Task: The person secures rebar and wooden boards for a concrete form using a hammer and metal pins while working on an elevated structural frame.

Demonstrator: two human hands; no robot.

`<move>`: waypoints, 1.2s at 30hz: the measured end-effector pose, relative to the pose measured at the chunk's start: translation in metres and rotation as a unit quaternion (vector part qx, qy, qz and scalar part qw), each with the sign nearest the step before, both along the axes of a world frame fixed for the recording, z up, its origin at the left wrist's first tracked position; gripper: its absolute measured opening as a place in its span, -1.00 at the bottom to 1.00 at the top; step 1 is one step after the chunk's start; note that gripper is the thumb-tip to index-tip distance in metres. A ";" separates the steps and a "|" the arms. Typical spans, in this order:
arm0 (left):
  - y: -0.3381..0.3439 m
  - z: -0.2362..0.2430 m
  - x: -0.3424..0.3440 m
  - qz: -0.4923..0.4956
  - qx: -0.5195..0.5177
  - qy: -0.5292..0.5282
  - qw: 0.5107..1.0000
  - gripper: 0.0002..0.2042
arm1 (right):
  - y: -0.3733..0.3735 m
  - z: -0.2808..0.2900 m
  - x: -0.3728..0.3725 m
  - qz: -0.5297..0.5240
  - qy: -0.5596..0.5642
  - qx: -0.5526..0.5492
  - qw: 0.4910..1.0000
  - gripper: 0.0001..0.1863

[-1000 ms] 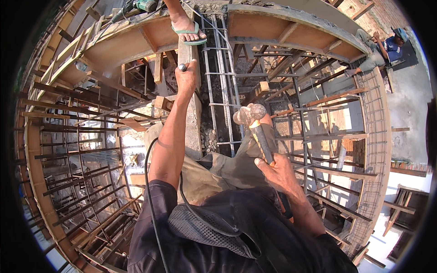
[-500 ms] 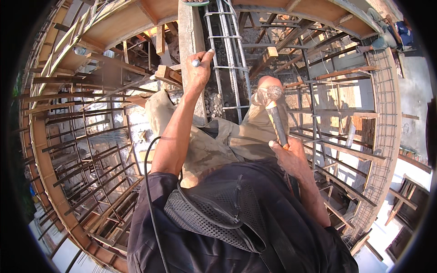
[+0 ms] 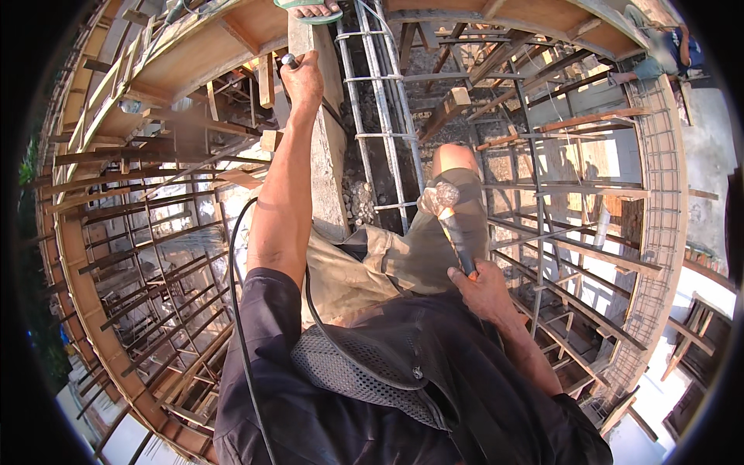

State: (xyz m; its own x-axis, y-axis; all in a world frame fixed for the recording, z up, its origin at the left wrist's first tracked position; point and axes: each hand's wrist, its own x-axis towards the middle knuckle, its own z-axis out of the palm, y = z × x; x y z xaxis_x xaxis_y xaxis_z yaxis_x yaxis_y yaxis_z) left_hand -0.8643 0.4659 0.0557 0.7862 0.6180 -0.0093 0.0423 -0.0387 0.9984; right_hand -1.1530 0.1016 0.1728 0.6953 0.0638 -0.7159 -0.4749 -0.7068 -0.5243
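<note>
My left hand (image 3: pixel 307 81) is stretched far forward, its fingers closed round a round-ended metal chisel (image 3: pixel 290 60) seen nearly end-on. The chisel's lower part is hidden behind the hand. Below that hand runs a thick, pale board (image 3: pixel 328 167), along the left side of a steel rebar cage (image 3: pixel 385 107). Near my right thigh, my right hand (image 3: pixel 482 291) grips a hammer (image 3: pixel 458 239) by the lower end of its dark, worn handle. The hammer's rough, dusty head (image 3: pixel 443 195) points forward, over my knee, apart from the chisel.
A foot in a green sandal (image 3: pixel 310 12) stands at the far end of the board. Timber props and steel bars (image 3: pixel 167 271) spread below on both sides. Plywood formwork (image 3: pixel 205 54) curves along the far side. Another person (image 3: pixel 670 54) is at the far right.
My left hand has moved forward and a little left with the chisel. My right hand and the hammer have come slightly nearer and to the left.
</note>
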 end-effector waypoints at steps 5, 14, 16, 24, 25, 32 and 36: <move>0.005 0.009 0.018 -0.005 -0.018 0.011 1.000 -0.71 | 0.000 -0.003 0.009 0.049 0.000 -0.016 0.999 -0.55; -0.085 0.002 -0.148 -0.286 0.143 0.064 0.946 -0.52 | -0.007 -0.021 -0.023 -0.023 -0.043 0.030 0.998 -0.59; -0.102 -0.007 -0.200 -0.328 0.226 -0.024 0.917 -0.57 | -0.005 -0.021 -0.024 -0.010 -0.037 0.012 0.999 -0.59; -0.104 0.090 -0.211 -0.144 0.069 -0.055 0.986 -0.50 | -0.006 -0.016 -0.035 0.091 -0.059 -0.066 0.992 -0.56; -0.087 0.097 -0.202 -0.092 0.042 -0.073 0.992 -0.52 | -0.001 -0.016 -0.036 0.094 -0.055 -0.056 0.992 -0.56; -0.038 0.132 -0.160 -0.057 -0.148 -0.253 0.954 -0.55 | 0.000 -0.040 -0.040 0.107 -0.076 -0.053 0.990 -0.53; -0.029 0.046 -0.153 -0.079 -0.050 -0.113 0.989 -0.51 | 0.002 -0.054 -0.039 0.123 -0.097 -0.041 0.987 -0.52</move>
State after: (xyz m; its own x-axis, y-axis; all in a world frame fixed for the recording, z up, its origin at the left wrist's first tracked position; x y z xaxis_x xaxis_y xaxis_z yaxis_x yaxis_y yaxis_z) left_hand -1.0177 0.4364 0.1019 0.8620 0.4916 0.1233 -0.1815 0.0724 0.9807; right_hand -1.1921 0.1032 0.1190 0.7901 0.1943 -0.5814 -0.1812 -0.8320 -0.5244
